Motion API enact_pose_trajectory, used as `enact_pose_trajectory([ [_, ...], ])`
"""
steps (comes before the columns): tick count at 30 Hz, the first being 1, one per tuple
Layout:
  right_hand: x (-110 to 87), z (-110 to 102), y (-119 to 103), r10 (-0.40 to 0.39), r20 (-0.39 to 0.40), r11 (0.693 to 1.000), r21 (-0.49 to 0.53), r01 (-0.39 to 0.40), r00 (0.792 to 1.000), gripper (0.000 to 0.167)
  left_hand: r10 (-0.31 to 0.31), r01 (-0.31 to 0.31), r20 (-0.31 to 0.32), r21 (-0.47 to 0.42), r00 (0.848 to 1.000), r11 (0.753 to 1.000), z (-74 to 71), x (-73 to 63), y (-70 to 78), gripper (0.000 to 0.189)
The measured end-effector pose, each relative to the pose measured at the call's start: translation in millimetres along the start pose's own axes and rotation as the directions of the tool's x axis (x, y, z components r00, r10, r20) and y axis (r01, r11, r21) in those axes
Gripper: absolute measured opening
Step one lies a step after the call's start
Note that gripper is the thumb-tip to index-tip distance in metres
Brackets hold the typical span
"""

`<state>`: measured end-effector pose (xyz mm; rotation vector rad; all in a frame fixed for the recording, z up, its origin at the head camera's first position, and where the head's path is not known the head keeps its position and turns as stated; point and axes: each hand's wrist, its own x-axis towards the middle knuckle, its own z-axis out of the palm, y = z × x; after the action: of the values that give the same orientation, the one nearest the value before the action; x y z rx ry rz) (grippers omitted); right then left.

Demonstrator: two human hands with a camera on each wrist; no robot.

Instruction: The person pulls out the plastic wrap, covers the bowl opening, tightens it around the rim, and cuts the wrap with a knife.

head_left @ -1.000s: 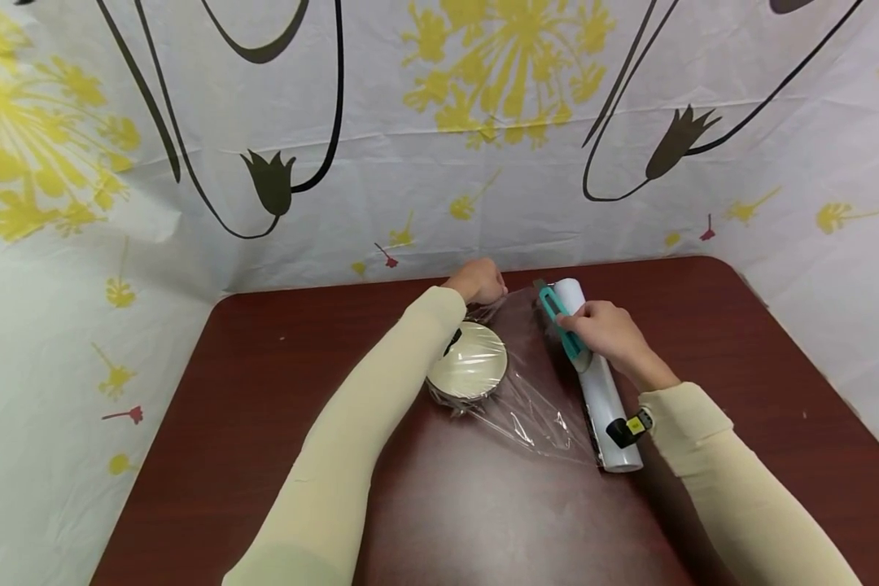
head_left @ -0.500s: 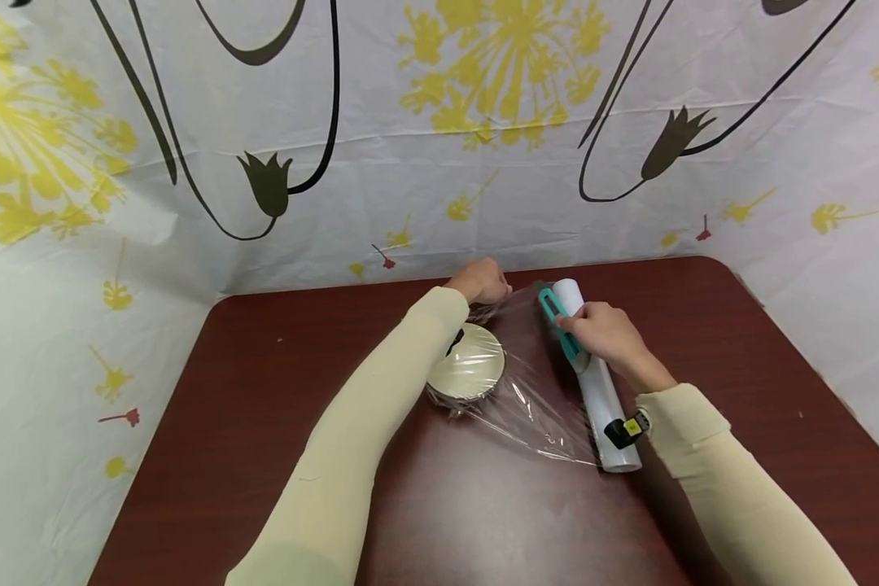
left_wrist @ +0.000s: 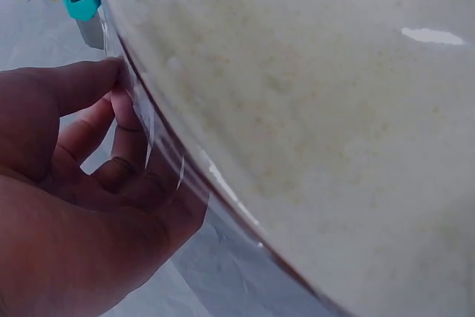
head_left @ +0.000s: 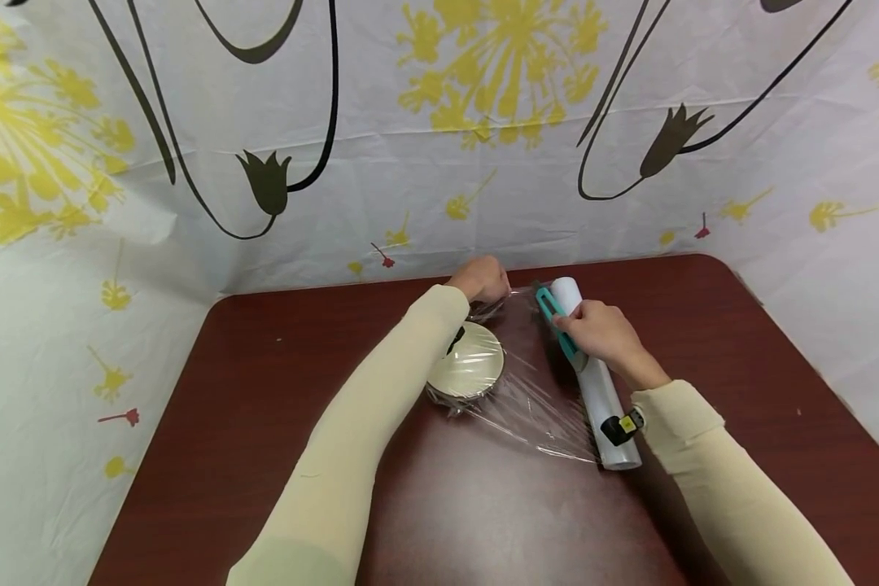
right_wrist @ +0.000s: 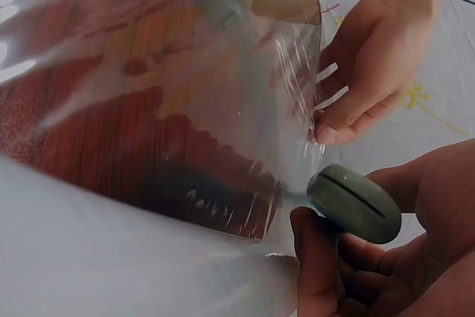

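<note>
Two hands over the table (head_left: 286, 407), both arms reaching toward its far edge. Left arm crosses from the near edge, left hand (head_left: 483, 279) at the far edge. Its thumb and fingers pinch the clear film (head_left: 538, 407). Right arm angles in from the near right corner; right hand (head_left: 601, 330), fingers curled, has the teal cutter (head_left: 557, 321) gripped, blade end toward the far edge. Contact between cutter and film: can't tell.

Film runs over the round cream dish (head_left: 469, 362), mid-table nearer the far edge, across to the white roll (head_left: 606, 407) on its right. Roll lies lengthwise, one end near the far edge.

Head view hides the left fingertips; left wrist view [thumb and fingertips meeting on the film] shows them. Right wrist view gets the cutter end-on. Only head view has the whole roll.
</note>
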<state>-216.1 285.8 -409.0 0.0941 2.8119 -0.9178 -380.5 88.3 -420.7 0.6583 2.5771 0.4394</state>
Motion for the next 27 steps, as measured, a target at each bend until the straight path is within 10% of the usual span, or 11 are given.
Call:
enact_pose_trajectory([
  [5, 0.7, 0, -1, -0.018, 0.013, 0.999, -0.028, 0.019, 1.0, 0.051, -0.007, 0.007, -0.011, 0.006, 1.0, 1.0, 7.8, 26.4, -10.3, 0.03],
  [13, 2.4, 2, -4, -0.052, 0.013, 0.996, -0.072, 0.053, 0.999, 0.053, 0.053, -0.054, -0.078, -0.001, 0.996, 0.999, -9.6, -37.5, 18.6, 0.024],
  [27, 12.3, 8, 7, -0.056, 0.001, 0.995, -0.083, 0.056, 0.998, 0.034, 0.105, -0.101, -0.111, 0.042, 0.988, 0.994, -7.6, -43.7, 19.8, 0.026],
])
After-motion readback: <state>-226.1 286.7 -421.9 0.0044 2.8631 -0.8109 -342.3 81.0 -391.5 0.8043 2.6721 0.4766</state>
